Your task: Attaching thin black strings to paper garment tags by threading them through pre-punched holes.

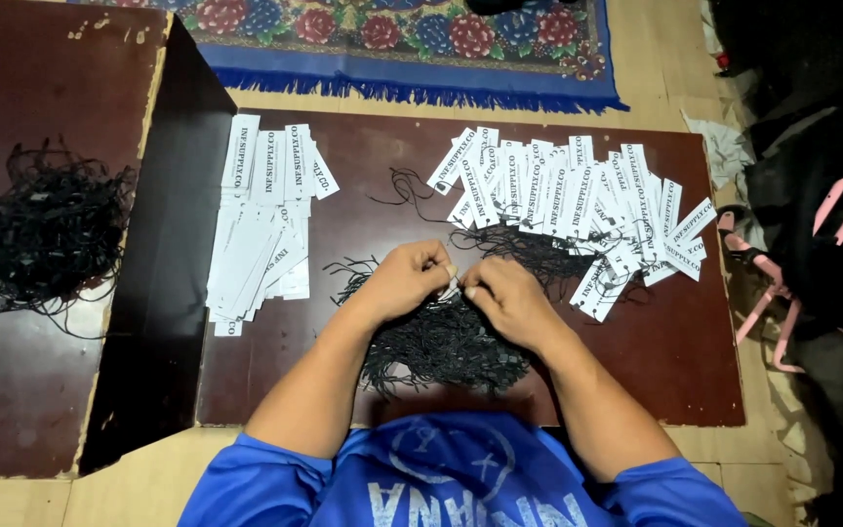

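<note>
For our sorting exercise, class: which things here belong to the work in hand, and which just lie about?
In the work:
left hand
right hand
white paper tags
black string loops

Lying about:
flowered blue rug
pink plastic hangers

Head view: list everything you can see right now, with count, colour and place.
Dark board: one, dark brown, on the floor under the work.
Plain tag stack: one pile, white, left part of the board.
Strung tag pile: one spread, white with black strings, right part of the board.
String heap: one, black, mid board beneath the hands.
Tangled strings: one heap, black, on a second brown panel at far left.
Rug: one, blue with red flowers, beyond the board.
Pink frame: one, pink, right edge on dark cloth.
Left hand: pinching a small white piece, fingers closed.
Right hand: pinching the same spot, fingers closed.
</note>
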